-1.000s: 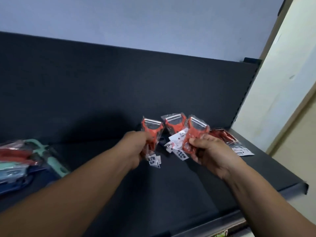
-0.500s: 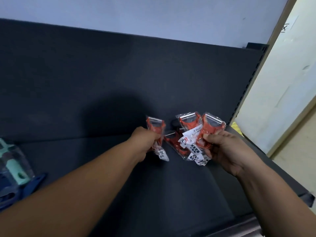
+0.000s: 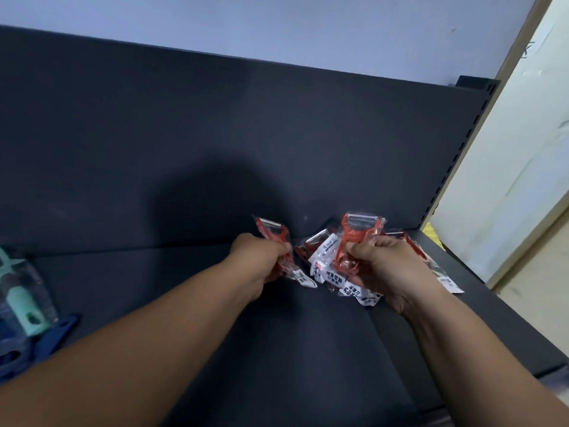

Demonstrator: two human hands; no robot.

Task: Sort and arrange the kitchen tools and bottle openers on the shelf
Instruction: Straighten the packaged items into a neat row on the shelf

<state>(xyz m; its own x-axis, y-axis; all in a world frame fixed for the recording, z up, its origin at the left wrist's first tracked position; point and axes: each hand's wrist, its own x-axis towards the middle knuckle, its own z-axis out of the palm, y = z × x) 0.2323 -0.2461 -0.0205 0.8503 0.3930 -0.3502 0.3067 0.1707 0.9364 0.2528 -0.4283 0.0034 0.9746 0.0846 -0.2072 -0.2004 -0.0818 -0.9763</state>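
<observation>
Handles of left red peeler [image 3: 273, 232] and right red peeler [image 3: 357, 233] partly hidden in the fingers of left hand [image 3: 258, 259] and right hand [image 3: 388, 267], teal tool [image 3: 22, 301] far left of fingers cut off.

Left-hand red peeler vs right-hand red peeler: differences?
The left red plastic peeler, in the left hand, is turned partly sideways, blade looking narrow; the right red plastic peeler, in the right hand, faces the camera, blade broad. The left one is apart from the heap of bagged red peelers; the right one overlaps it. Both: clear bag, metal blade, gripped low.
</observation>
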